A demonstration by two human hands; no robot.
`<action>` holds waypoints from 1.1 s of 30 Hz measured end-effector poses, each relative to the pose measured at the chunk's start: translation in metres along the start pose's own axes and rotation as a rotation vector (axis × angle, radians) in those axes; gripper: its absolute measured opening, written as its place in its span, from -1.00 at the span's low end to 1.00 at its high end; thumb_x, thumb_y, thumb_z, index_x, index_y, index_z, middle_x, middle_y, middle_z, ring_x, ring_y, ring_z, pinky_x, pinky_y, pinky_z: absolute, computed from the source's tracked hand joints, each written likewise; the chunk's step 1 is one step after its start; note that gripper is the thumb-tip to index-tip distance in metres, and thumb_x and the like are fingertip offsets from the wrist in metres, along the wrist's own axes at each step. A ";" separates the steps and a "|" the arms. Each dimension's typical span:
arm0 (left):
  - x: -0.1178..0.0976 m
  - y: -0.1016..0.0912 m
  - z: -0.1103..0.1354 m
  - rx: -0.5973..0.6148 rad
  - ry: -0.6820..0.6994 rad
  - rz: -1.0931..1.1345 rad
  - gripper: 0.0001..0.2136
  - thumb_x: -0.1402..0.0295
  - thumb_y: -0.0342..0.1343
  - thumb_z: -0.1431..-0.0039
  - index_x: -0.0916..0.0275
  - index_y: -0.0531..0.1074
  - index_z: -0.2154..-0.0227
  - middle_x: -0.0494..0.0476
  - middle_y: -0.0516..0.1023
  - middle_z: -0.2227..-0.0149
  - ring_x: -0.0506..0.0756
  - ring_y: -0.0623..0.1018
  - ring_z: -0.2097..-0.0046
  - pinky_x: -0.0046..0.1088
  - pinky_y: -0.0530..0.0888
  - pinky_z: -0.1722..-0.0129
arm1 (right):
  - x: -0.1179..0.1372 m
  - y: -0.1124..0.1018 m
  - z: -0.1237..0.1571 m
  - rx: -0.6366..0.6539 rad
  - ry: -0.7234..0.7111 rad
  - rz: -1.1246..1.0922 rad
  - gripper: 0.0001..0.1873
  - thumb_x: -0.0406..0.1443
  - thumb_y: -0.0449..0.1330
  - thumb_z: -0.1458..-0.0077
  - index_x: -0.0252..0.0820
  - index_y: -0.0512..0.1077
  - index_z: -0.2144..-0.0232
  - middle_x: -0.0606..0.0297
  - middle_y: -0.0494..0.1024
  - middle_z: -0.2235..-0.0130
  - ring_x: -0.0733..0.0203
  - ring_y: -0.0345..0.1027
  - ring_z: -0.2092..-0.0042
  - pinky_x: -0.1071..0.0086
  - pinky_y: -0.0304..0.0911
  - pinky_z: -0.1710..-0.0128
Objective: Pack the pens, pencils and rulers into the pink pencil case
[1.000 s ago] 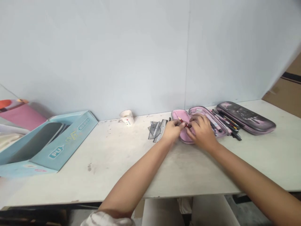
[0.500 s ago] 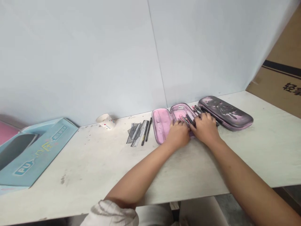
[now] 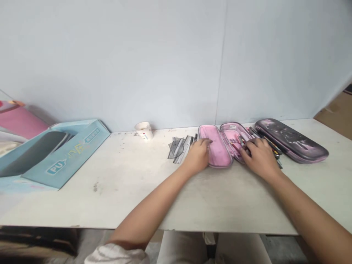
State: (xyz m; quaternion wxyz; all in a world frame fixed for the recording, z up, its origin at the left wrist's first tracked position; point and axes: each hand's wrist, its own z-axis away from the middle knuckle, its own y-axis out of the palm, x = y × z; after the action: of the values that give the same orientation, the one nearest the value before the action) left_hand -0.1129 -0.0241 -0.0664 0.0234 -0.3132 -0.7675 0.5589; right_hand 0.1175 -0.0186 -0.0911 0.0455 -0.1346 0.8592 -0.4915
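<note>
Well, legs point(image 3: 181, 249): nearest of all, at six o'clock, beyond the front edge of the table point(image 3: 137, 198), if the open pencil case point(image 3: 217, 148) is the dial's centre and the wall point(image 3: 137, 55) is twelve.
Sleeve point(image 3: 117, 255): pale, bunched at the left elbow, toward seven o'clock.
Right hand point(image 3: 260, 156): toward four o'clock, fingers bent over the case's right half, against the pens and pencils; whether they are clamped on one I cannot tell.
Left hand point(image 3: 200, 153): between eight and nine o'clock, fingers curled over the outer edge of the case's left half, touching it; the hand's underside is hidden, so I cannot tell whether it grips. The two hands are apart.
Open pencil case: flat on the table near the wall, both pink-lined halves spread.
Pens and pencils point(image 3: 236, 145): in the right half, at three o'clock, partly hidden by the right hand.
Rulers point(image 3: 184, 151): at nine o'clock, beside the left hand, overlapping a dark set square point(image 3: 176, 147).
Loose pens point(image 3: 274, 148): at three o'clock, between the two cases.
Dark case point(image 3: 293, 141): past them at three o'clock, lying shut.
Blue box point(image 3: 71, 157): far off at nine o'clock, a dark object point(image 3: 38, 154) inside.
Paper cup point(image 3: 145, 132): between nine and ten o'clock, tilted, near the wall.
Cardboard point(image 3: 338, 115): brown, toward two o'clock, beyond the table's right end.
</note>
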 end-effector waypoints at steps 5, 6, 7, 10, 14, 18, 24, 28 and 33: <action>0.053 -0.025 0.041 -0.027 -0.119 -0.171 -0.65 0.52 -0.18 -0.15 0.31 0.28 0.01 0.28 0.35 -0.06 0.14 0.30 -0.13 -0.14 0.17 -0.15 | 0.077 -0.010 -0.024 -0.004 -0.222 -0.096 -0.71 -0.23 -0.01 -0.10 -0.28 0.45 0.34 0.03 0.38 0.20 0.00 0.13 0.09 0.17 0.09 0.10; 0.060 -0.028 0.048 -0.030 -0.132 -0.191 -0.64 0.53 -0.18 -0.14 0.30 0.28 0.00 0.27 0.34 -0.07 0.14 0.28 -0.14 -0.13 0.13 -0.17 | 0.095 -0.010 -0.030 0.010 -0.244 -0.094 -0.70 -0.24 -0.02 -0.10 -0.28 0.46 0.34 0.02 0.37 0.18 -0.01 0.13 0.07 0.17 0.08 0.09; 0.066 -0.029 0.054 -0.031 -0.146 -0.204 -0.63 0.54 -0.17 -0.13 0.28 0.27 0.00 0.27 0.34 -0.08 0.13 0.28 -0.15 -0.12 0.10 -0.18 | 0.110 -0.009 -0.035 0.032 -0.262 -0.083 -0.70 -0.24 -0.02 -0.09 -0.29 0.46 0.33 0.01 0.37 0.16 -0.01 0.12 0.05 0.16 0.07 0.07; 0.077 -0.032 0.065 -0.036 -0.182 -0.221 -0.62 0.54 -0.18 -0.12 0.27 0.26 -0.01 0.25 0.34 -0.07 0.11 0.28 -0.14 -0.10 0.06 -0.19 | 0.147 0.002 -0.048 0.137 -0.275 -0.010 -0.67 -0.25 -0.01 -0.07 -0.32 0.49 0.33 -0.07 0.37 0.10 -0.08 0.09 -0.02 0.06 -0.02 -0.02; 0.080 -0.033 0.066 -0.065 -0.166 -0.223 -0.61 0.53 -0.17 -0.12 0.28 0.22 -0.04 0.24 0.35 -0.05 0.10 0.29 -0.13 -0.15 0.02 -0.21 | 0.169 0.023 -0.063 0.336 -0.176 0.096 -0.64 -0.21 0.03 -0.01 -0.34 0.52 0.30 -0.18 0.38 0.06 -0.20 0.07 -0.07 -0.11 -0.15 -0.06; 0.077 -0.032 0.066 -0.039 -0.142 -0.204 -0.61 0.54 -0.18 -0.11 0.30 0.22 -0.03 0.26 0.32 -0.07 0.10 0.28 -0.14 -0.16 0.02 -0.21 | 0.171 0.029 -0.071 0.310 -0.139 0.151 -0.63 -0.21 0.04 0.00 -0.36 0.52 0.30 -0.20 0.39 0.06 -0.23 0.08 -0.06 -0.13 -0.15 -0.05; 0.067 -0.037 0.066 -0.185 -0.065 -0.268 -0.54 0.56 -0.23 -0.15 0.31 0.04 -0.15 0.29 0.13 -0.20 0.15 0.07 -0.25 -0.17 0.01 -0.21 | 0.152 0.001 -0.058 0.094 -0.328 0.049 -0.63 -0.27 -0.11 -0.15 -0.39 0.43 0.29 -0.08 0.41 0.20 -0.04 0.20 0.10 0.15 0.08 0.10; 0.055 -0.040 0.063 -0.082 -0.006 -0.358 -0.67 0.52 -0.24 -0.19 0.28 0.25 0.03 0.28 0.39 0.07 0.21 0.33 -0.05 -0.15 0.19 -0.07 | 0.131 -0.011 -0.037 0.104 -0.439 -0.103 -0.68 -0.28 -0.15 -0.21 -0.28 0.37 0.33 0.10 0.44 0.33 0.11 0.27 0.27 0.31 0.10 0.25; 0.041 -0.035 0.061 0.169 -0.052 -0.357 -0.75 0.42 -0.19 -0.20 0.12 0.33 0.15 0.15 0.44 0.36 0.13 0.45 0.36 -0.35 0.33 0.33 | 0.103 -0.010 -0.023 0.138 -0.451 -0.096 -0.75 -0.29 -0.09 -0.20 -0.25 0.35 0.35 0.16 0.48 0.38 0.10 0.31 0.30 0.31 0.08 0.28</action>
State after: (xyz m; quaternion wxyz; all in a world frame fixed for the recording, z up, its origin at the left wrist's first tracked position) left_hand -0.1852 -0.0612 -0.0719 0.1285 -0.1548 -0.7615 0.6161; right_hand 0.0155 -0.0333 -0.0649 0.2221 -0.2783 0.7841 -0.5083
